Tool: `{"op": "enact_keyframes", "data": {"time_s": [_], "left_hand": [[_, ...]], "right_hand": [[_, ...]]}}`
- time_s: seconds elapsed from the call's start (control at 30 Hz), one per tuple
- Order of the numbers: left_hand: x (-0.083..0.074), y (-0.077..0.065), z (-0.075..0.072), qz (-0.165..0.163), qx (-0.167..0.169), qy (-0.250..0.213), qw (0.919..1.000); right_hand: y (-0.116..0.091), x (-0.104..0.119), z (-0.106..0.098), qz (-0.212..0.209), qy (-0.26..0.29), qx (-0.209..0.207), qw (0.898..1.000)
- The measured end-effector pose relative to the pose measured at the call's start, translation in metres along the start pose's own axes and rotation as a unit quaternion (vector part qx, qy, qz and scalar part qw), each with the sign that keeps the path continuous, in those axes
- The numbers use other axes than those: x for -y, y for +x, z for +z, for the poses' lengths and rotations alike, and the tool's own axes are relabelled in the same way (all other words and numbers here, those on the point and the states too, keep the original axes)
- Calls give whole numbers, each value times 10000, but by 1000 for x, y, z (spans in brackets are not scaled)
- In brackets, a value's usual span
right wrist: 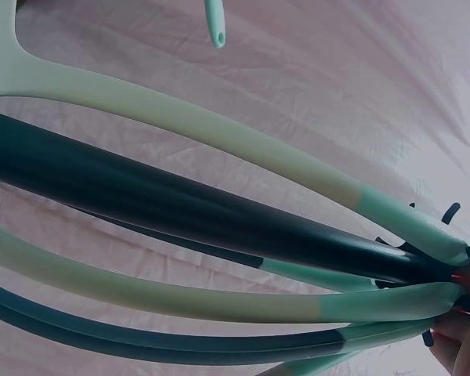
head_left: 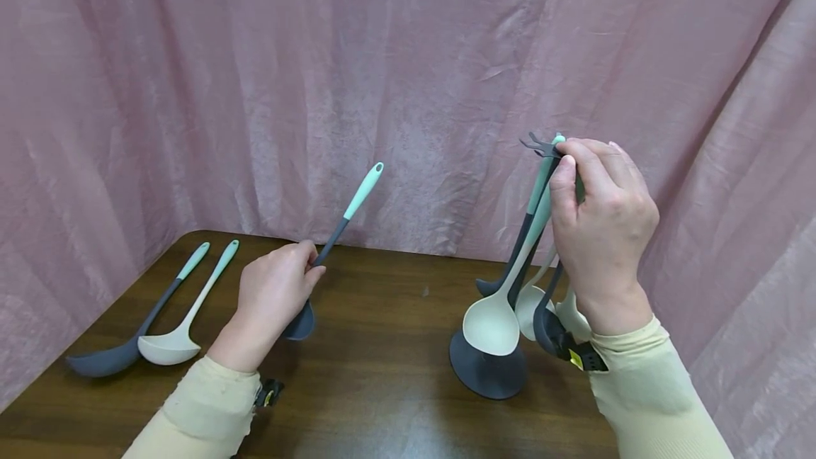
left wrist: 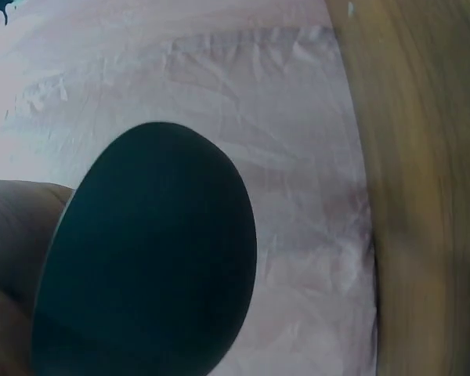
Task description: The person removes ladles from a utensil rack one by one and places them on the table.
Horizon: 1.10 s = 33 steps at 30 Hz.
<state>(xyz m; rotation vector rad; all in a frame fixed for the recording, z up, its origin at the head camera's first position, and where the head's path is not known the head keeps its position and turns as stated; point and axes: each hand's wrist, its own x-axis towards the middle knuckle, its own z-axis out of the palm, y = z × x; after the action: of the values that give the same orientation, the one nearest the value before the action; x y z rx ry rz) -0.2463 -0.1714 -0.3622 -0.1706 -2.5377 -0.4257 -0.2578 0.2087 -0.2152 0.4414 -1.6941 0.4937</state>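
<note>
My left hand [head_left: 274,292] grips a dark grey spoon [head_left: 301,322] by its shaft, the mint handle tilted up to the right. The spoon's dark oval head [left wrist: 149,251] fills much of the left wrist view. Thumb and fingers of my right hand [head_left: 608,214] pinch the hooked top of a dark utensil stand [head_left: 487,377]. From it hang a cream ladle [head_left: 491,324], a dark ladle [head_left: 547,324] and several other mint-handled utensils. The right wrist view shows the stand's dark pole [right wrist: 180,207] among their handles. My right hand hides part of the hooks.
On the left of the brown wooden table [head_left: 382,374] lie a dark utensil with a wide head [head_left: 105,361] and a cream ladle [head_left: 168,348], side by side. A pink curtain [head_left: 414,91] hangs behind the table and along its left side.
</note>
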Motion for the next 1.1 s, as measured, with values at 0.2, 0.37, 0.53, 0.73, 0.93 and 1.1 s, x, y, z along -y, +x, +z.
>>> {"op": "enact_keyframes", "data": {"time_s": [0.2,0.37,0.53,0.73,0.93,1.1], "left_hand": [[7,4,-3,-277,328,61,9991],[15,5,-4,-494,607,67,9969],[26,5,-3,-642,798,94,9947],[36,6,-1,-789,1039,81,9914],[45,7,-1,-848,1125,137,9899],[55,5,-1,-888,1219,205,9883]], "right_hand": [[1,-1,-1,34,34,-69,10000],[2,-1,-2,23,29,-42,10000],[2,-1,-1,32,37,-36,10000],[2,-2,-1,35,31,-4,10000],[3,-2,-1,54,48,-36,10000],[3,-1,0,51,53,-28,10000]]}}
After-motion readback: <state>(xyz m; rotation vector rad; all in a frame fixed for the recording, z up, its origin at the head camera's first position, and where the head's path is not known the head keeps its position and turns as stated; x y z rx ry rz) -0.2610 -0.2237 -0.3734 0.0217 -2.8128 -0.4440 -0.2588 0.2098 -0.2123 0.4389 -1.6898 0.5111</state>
